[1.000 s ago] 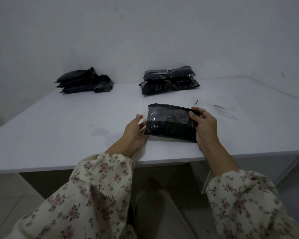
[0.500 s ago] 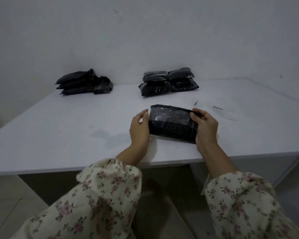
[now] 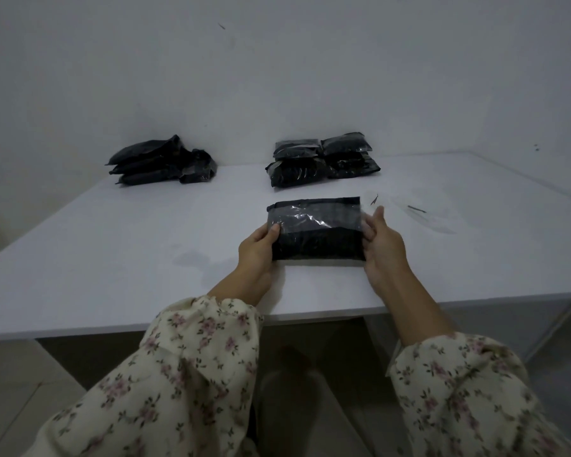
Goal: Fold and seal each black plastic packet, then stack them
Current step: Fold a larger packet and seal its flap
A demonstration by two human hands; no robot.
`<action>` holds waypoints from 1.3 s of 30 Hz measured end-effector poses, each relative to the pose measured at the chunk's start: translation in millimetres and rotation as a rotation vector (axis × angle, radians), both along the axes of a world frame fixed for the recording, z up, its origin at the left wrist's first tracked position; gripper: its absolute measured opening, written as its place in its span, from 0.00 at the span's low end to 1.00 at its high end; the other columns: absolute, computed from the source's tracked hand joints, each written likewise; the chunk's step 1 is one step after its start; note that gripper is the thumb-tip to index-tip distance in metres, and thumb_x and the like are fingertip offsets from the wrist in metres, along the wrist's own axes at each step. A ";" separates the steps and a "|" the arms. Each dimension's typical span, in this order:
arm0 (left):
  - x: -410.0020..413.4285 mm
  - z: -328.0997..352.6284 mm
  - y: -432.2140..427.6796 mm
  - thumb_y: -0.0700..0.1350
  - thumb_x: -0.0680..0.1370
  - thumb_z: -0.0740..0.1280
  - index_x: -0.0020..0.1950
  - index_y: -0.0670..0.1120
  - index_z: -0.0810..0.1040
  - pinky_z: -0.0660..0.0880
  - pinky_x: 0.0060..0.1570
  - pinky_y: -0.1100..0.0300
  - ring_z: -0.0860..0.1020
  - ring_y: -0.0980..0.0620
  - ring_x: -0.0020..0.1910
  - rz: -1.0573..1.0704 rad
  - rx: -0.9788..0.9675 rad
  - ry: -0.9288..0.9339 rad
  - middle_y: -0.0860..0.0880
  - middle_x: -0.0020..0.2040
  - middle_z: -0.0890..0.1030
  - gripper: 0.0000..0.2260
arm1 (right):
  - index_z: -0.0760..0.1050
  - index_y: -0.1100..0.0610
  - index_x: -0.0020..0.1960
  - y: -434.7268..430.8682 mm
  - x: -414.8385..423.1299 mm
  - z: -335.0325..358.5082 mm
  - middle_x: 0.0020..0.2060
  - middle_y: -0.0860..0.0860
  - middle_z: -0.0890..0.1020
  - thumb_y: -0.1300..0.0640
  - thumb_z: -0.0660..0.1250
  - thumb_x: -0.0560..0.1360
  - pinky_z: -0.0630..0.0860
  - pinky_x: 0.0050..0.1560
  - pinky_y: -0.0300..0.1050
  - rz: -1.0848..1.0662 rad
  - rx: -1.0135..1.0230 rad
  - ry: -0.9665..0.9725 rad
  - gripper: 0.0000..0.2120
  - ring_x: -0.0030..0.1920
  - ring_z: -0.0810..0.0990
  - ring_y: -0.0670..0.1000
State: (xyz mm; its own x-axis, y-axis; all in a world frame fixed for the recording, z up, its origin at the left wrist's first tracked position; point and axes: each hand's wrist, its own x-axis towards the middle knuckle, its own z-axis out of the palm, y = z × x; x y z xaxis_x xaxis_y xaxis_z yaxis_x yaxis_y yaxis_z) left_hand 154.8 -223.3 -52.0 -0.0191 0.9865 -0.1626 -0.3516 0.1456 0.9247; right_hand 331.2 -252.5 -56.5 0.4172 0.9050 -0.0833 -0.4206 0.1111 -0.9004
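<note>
A: Where is the packet [image 3: 315, 239]?

B: Near the front edge of the table [image 3: 112, 258], square to the person, held at both short ends. I can't tell whether it rests on the table or is just off it.

A: How do the hands hold it?

B: The left hand [image 3: 256, 250] has its thumb on top at the left edge. Its fingers are out of sight, probably curled beneath. The right hand [image 3: 381, 249] wraps the right edge with bent fingers, and one finger points up, free.

A: Why grip both ends?

B: I'd say to keep the shiny flap [image 3: 314, 216] flat over the upper half, so the fold lies straight while it is pressed to seal.

A: And the heaps at the back?

B: A neat stack [image 3: 320, 158] sits straight ahead by the wall, likely finished ones, within easy reach. A looser pile [image 3: 162, 163] lies well apart to the left, likely waiting. Keeping them apart avoids mixing them up.

A: So what comes next?

B: Probably smoothing the seal, then moving it to the stack.
</note>
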 end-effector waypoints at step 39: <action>-3.4 -11.4 6.9 0.40 0.78 0.64 0.59 0.48 0.78 0.68 0.51 0.63 0.73 0.51 0.55 -0.152 0.928 1.255 0.48 0.57 0.77 0.11 | 0.68 0.56 0.68 -10.2 -19.4 -3.0 0.50 0.55 0.78 0.68 0.74 0.67 0.76 0.40 0.39 0.325 -0.037 -0.682 0.32 0.48 0.79 0.51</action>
State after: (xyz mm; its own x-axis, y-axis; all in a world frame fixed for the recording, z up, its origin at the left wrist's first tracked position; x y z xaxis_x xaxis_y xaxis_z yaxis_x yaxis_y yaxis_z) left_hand 151.4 -216.4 -63.4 0.4339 0.7343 0.5221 0.6464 -0.6574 0.3873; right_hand 311.9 -262.7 -59.5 0.0995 0.9929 0.0651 0.2247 0.0413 -0.9736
